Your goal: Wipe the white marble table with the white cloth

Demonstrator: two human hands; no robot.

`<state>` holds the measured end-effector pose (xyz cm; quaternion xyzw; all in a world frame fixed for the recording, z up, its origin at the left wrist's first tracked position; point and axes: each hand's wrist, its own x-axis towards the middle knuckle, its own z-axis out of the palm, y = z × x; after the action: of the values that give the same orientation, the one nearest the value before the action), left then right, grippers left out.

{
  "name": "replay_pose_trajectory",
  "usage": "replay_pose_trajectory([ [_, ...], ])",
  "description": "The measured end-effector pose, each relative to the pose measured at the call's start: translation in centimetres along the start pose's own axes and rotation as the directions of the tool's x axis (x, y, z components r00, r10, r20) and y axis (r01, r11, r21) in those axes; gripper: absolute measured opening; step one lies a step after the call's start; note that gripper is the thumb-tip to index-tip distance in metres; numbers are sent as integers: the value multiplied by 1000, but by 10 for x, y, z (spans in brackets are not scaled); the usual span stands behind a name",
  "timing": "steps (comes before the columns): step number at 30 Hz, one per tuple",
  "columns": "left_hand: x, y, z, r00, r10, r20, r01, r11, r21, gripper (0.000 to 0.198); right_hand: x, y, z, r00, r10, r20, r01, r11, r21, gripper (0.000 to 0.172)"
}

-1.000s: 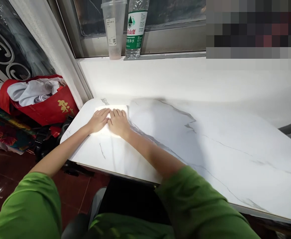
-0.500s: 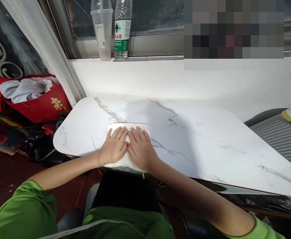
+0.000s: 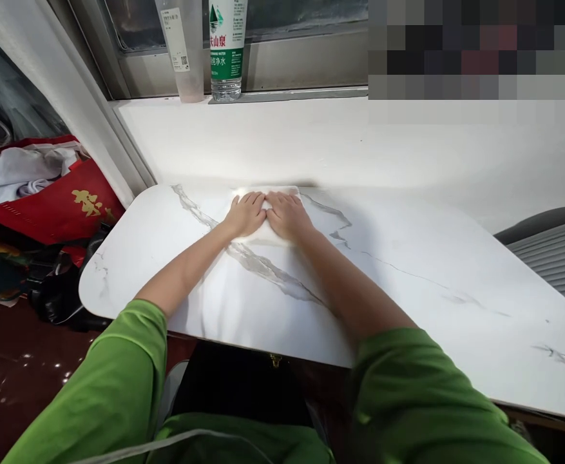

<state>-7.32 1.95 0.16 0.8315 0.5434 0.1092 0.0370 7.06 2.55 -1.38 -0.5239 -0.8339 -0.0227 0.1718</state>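
White marbled tabletop (image 3: 431,303) beneath flat, plain white cloth (image 3: 265,236)

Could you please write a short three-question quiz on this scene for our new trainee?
1. True or false: the left hand and the right hand both lie on the white cloth.

2. Multiple choice: what stands beside the bottle on the window ledge?
A) A metal kettle
B) A plastic cup
C) A flower vase

3. Fill in the blank: the bag to the left of the table is mainly ____ in colour.

Key: 1. True; 2. B; 3. red.
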Motion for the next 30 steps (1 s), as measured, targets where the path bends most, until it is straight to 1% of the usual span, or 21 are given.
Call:
replay_pose_trajectory([
  [3,24,-6,3,1000,-14,6,14,1000,-6,49,19,13,4,1000,27,-8,-27,999,35,45],
  [7,39,-9,4,1000,-21,18,21,1000,-14,48,31,20,8,998,40,-37,-37,996,79,43],
  [11,36,-6,3,999,-37,9,38,999,-20,49,27,20,8,999,25,-30,-24,999,32,46],
  [14,22,4,1,998,-56,8,56,998,-15,49,15,16,4,1000,19,-8,-19,1000,19,49],
  [17,-3,21,-4,998,-64,14,64,998,9,50,-10,9,-2,1000,7,-3,-7,999,51,50],
  [19,-26,37,-7,998,-61,36,60,998,25,51,-34,4,-9,1000,-15,-18,16,999,45,51],
  [22,-67,67,-10,997,-53,63,49,997,57,51,-79,-3,-21,997,-64,-42,65,998,10,51],
  [25,-104,101,-9,997,-59,53,54,995,83,54,-128,-5,-34,992,-111,-57,111,994,-9,51],
  [28,-126,132,-4,997,-20,81,14,997,71,56,-173,1,-45,984,-148,-102,147,989,-21,50],
  [30,-131,150,-1,993,24,115,-31,998,58,57,-195,9,-51,979,-148,-141,145,989,-35,50],
])
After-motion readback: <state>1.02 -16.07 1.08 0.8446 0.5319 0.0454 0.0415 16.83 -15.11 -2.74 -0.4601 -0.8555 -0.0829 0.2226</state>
